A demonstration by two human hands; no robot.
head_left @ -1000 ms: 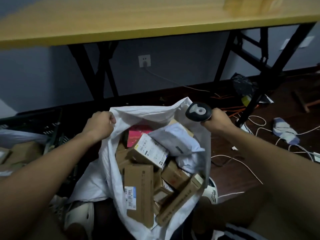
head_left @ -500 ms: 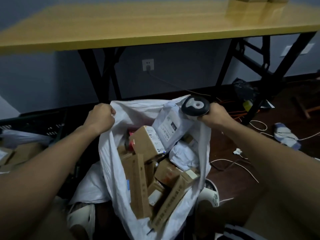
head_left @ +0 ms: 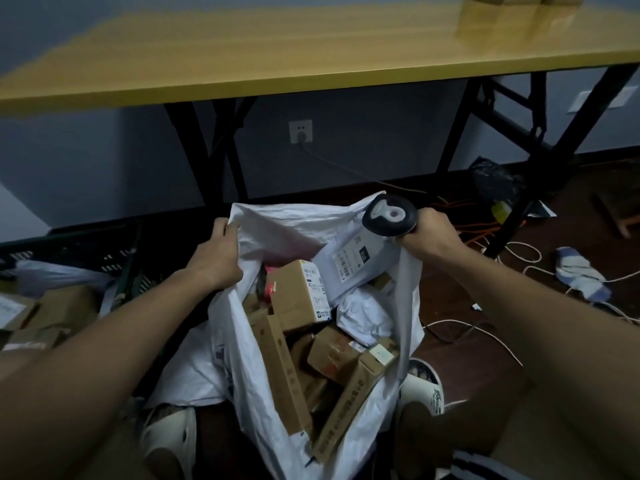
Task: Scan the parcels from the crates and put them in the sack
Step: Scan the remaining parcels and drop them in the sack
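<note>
Both hands have hoisted the white sack (head_left: 242,344) higher: left hand (head_left: 216,259) grips its rim, right hand (head_left: 427,233) clutches rim and scanner (head_left: 389,220) together. Parcels (head_left: 299,299) inside have tumbled and settled, likely making room for more.

Both bare forearms reach forward and inward. Left hand (head_left: 216,259) fingers curled, gripping. Right hand (head_left: 427,233) fisted, gripping, far right of left.
</note>
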